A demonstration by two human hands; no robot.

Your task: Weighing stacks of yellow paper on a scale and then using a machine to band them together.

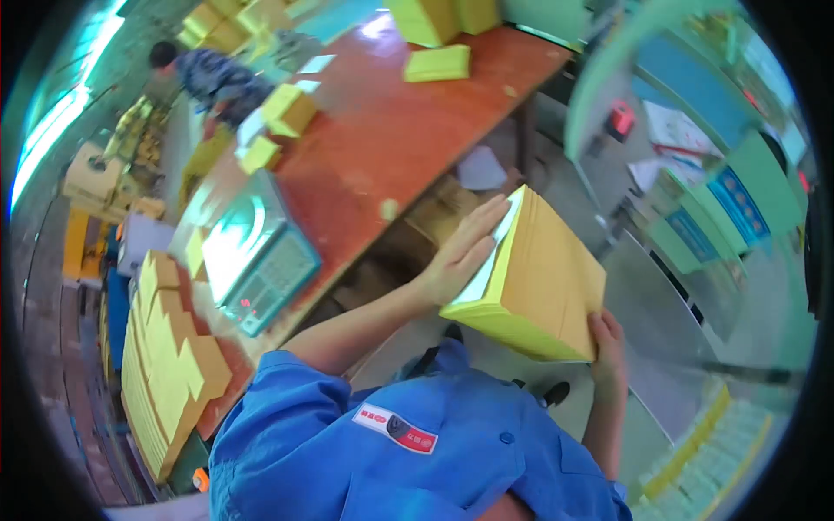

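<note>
A thick stack of yellow paper (pixel 547 278) is held up in front of my body, tilted, with its many thin edges showing. A white sheet (pixel 488 267) covers its left face. My left hand (pixel 465 252) presses flat against that white face, fingers together and stretched along it. At the opposite end, my right hand (pixel 608 343) grips the lower right corner, its fingers partly hidden behind the stack. Between the two hands the stack is clasped, off the table.
To the left stands a red-brown table (pixel 365 139) with a digital scale (pixel 265 256). Yellow stacks (pixel 169 356) crowd its near left side. A pale machine (pixel 695 217) stands at right, above white-and-yellow bundles (pixel 708 456). Another person (pixel 213 82) bends beyond the table.
</note>
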